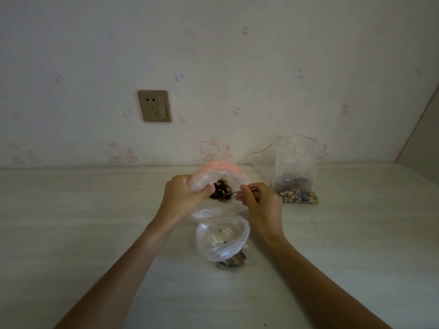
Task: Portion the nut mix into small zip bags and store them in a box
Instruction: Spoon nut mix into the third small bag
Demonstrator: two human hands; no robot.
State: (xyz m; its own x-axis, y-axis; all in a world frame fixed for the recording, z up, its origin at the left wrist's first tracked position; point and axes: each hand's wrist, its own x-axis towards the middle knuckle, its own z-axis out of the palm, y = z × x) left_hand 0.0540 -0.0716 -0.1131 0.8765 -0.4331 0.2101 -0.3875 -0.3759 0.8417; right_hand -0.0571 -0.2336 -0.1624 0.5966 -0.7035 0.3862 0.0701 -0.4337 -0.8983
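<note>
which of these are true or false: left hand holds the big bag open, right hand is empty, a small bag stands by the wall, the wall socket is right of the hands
1. The left hand holds the big bag open: true.
2. The right hand is empty: false, it holds a spoon reaching into the nut mix.
3. A small bag with nuts stands by the wall: true.
4. The wall socket is right of the hands: false, it is up and left of them.
</note>
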